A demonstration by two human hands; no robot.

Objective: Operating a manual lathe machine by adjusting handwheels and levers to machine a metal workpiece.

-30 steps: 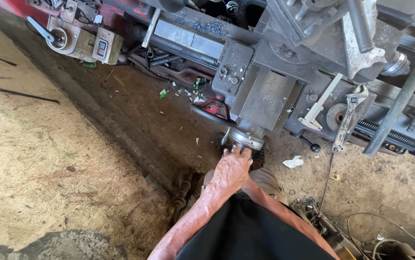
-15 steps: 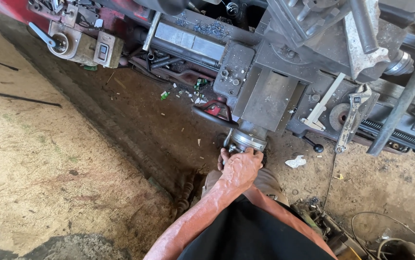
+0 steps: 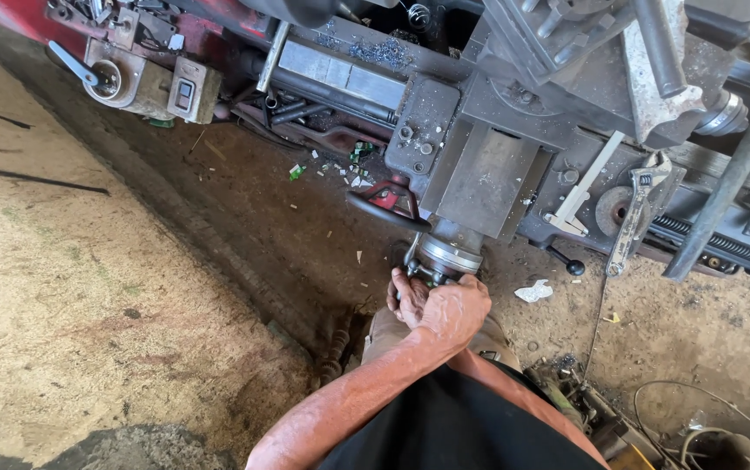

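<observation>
Grey metal fills the upper part of the view: a lathe (image 3: 514, 113) with its carriage apron (image 3: 488, 178) hanging over a dirt floor (image 3: 131, 287). Below the apron sits a round silver dial collar (image 3: 450, 255) with a small crank handle at its lower edge, and both of the person's hands meet there. The left hand (image 3: 455, 306) lies on top, fingers curled closed over the crank just under the collar, wrist and forearm running down toward the bottom of the frame. The right hand (image 3: 407, 298) is tucked beneath and to the side of it, fingers bent around the same handle; most of that hand is hidden by the other, so how firmly it clasps cannot be told. Just above the collar a black handwheel (image 3: 385, 211) with red spokes stands edge-on. An adjustable wrench (image 3: 638, 218) and a pale caliper (image 3: 582, 196) rest on the machine beside the apron, well apart from the hands. A black-knobbed lever (image 3: 565, 262) sticks out below them, and a scrap of white paper (image 3: 533, 292) lies on the dirt nearby.
</observation>
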